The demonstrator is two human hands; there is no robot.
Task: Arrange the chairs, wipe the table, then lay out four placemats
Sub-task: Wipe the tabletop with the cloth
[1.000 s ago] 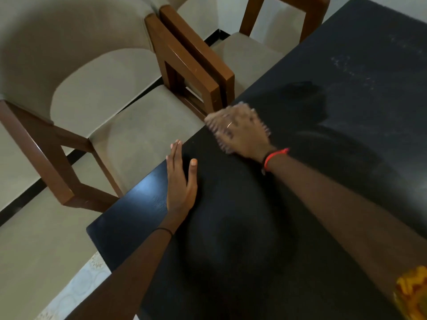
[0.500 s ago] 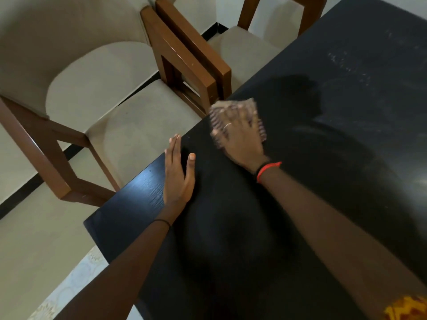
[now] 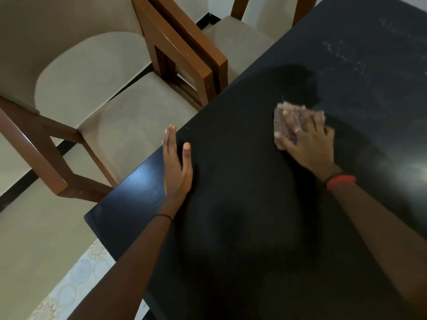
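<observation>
- Table, black, with beige chairs alongside at ten o'clock.
- Left hand lies flat, fingers straight, at the table edge.
- Right hand, fingers spread flat, presses a cloth onto the table at two o'clock.

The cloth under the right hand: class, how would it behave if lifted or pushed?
Probably floppy: the cloth lies flat beneath the right hand, so it would likely droop when lifted. Likely light, since it looks thin. Pushed, it should slide easily over the glossy table, perhaps bunching up without pressure on it.
</observation>
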